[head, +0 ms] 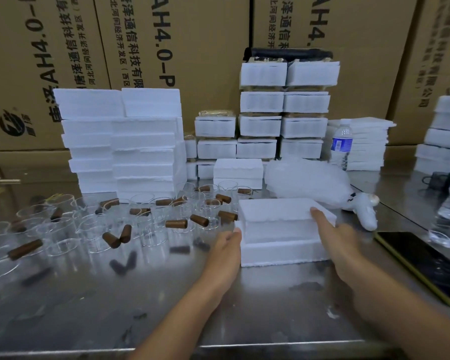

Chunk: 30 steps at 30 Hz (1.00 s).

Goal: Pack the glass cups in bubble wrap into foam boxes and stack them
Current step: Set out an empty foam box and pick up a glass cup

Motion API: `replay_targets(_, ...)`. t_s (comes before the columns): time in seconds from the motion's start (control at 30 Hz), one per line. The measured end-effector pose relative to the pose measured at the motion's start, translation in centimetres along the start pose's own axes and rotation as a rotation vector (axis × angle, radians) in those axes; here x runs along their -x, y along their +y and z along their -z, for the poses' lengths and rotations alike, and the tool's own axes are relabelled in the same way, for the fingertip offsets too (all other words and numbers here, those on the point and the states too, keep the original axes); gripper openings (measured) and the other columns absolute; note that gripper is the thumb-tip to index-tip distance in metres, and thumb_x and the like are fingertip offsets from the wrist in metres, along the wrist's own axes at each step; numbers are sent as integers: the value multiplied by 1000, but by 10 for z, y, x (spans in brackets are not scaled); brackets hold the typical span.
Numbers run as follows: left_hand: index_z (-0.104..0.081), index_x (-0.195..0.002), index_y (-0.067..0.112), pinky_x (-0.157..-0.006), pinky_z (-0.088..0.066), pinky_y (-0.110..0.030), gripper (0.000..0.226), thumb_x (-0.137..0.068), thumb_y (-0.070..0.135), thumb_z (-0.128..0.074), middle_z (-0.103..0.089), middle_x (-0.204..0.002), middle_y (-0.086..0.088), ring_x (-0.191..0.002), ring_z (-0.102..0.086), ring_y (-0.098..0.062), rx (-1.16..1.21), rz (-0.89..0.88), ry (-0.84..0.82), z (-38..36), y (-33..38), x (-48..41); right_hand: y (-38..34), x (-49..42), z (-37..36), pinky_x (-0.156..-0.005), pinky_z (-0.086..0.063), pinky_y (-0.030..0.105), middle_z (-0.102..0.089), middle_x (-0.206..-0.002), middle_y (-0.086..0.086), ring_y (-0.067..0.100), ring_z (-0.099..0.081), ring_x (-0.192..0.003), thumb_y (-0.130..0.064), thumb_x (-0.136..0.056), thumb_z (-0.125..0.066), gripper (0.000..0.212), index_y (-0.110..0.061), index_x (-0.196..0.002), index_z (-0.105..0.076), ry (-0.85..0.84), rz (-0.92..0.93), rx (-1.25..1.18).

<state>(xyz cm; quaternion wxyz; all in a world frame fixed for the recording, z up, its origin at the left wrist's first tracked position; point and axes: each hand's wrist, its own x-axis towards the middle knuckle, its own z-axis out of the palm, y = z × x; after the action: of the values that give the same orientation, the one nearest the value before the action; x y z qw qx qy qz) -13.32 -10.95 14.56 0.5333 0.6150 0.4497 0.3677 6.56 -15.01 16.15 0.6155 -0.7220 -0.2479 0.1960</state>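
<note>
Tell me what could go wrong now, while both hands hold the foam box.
The left hand is right beside the glass cups; moving the foam box leftward could knock them over. The right hand touches the lid only at its edge, so it might shift or the foam chip.

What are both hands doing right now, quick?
Left hand: open, pressed against the left side of the foam box.
Right hand: open, straight fingers on the box's right edge.

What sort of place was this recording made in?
Probably a warehouse or packing workshop: tall printed cardboard cartons line the back, stacks of white foam boxes stand on a steel table, and many glass cups wait beside them.
</note>
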Motion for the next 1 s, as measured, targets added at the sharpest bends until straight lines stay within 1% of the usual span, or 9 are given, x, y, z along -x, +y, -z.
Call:
replay_targets(0.2,-51,-130,29,-110,-33,-41,44,-100,51,-28,-56,-131,5,-122,-50,-16,-8,4,-27,-9,-2,-8,-3,-9,6,-66,-32,31,-46,-76,-10,9,-44,-65,-44,-83,-64,37,-14,-96,-47,-20,-21,-85)
replay_targets(0.33,-44,-133,32,-107,-35,-34,42,-100,52,-26,-57,-126,8,-119,-52,-12,27,-17,-86,-16,-1,-11,-11,-6,19,-76,-36,30,-49,-80,-16,12,-52,-75,-39,-83,-66,22,-22,-91,-55,41,81,-168)
replay_targets(0.43,-32,-145,34,-113,-31,-38,55,-96,60,-25,-44,-143,10,-131,-44,-13,36,-10,-127,-14,-3,-15,-25,1,26,-79,-46,35,-61,-92,-4,21,-59,-89,-43,-79,-68,35,-18,-102,-57,96,218,-147)
replay_targets(0.5,-38,-137,36,-105,-39,-36,49,-96,60,-26,-49,-132,14,-121,-51,-10,59,-35,-63,-8,-4,-16,-39,9,29,-79,-52,36,-64,-99,-2,18,-62,-91,-38,-78,-70,39,-20,-111,-56,114,349,-164)
replay_targets(0.6,-43,-116,35,-88,-45,-32,26,-100,49,-29,-57,-103,15,-106,-58,-11,188,-95,95,5,2,-14,-60,32,24,-64,-49,14,-57,-97,-21,2,-59,-91,-29,-79,-72,48,-25,-121,-49,65,610,-159)
replay_targets(0.7,-47,-108,33,-87,-45,-31,18,-102,40,-32,-61,-101,13,-103,-60,-12,286,-160,246,23,14,-8,-72,63,2,-64,-49,9,-51,-105,-25,-1,-56,-96,-23,-77,-73,55,-28,-124,-44,-121,829,-162)
replay_targets(0.83,-52,-99,23,-85,-48,-30,22,-103,33,-32,-61,-103,1,-92,-62,-12,494,-203,402,55,26,-1,-68,103,-36,-66,-51,16,-54,-109,-17,7,-53,-88,-34,-71,-73,67,-33,-129,-40,-354,1112,95)
replay_targets(0.9,-52,-109,18,-84,-49,-31,28,-103,34,-30,-62,-107,-3,-92,-63,-13,559,-180,424,73,23,3,-59,115,-54,-65,-48,24,-65,-107,-2,12,-56,-83,-35,-64,-81,78,-22,-131,-43,-298,1268,298)
replay_targets(1.0,-49,-125,13,-84,-46,-31,37,-103,36,-29,-61,-117,-8,-101,-61,-18,606,-123,423,96,11,8,-46,124,-77,-59,-48,22,-71,-87,1,17,-64,-69,-37,-50,-89,81,-13,-120,-53,-180,1372,534)
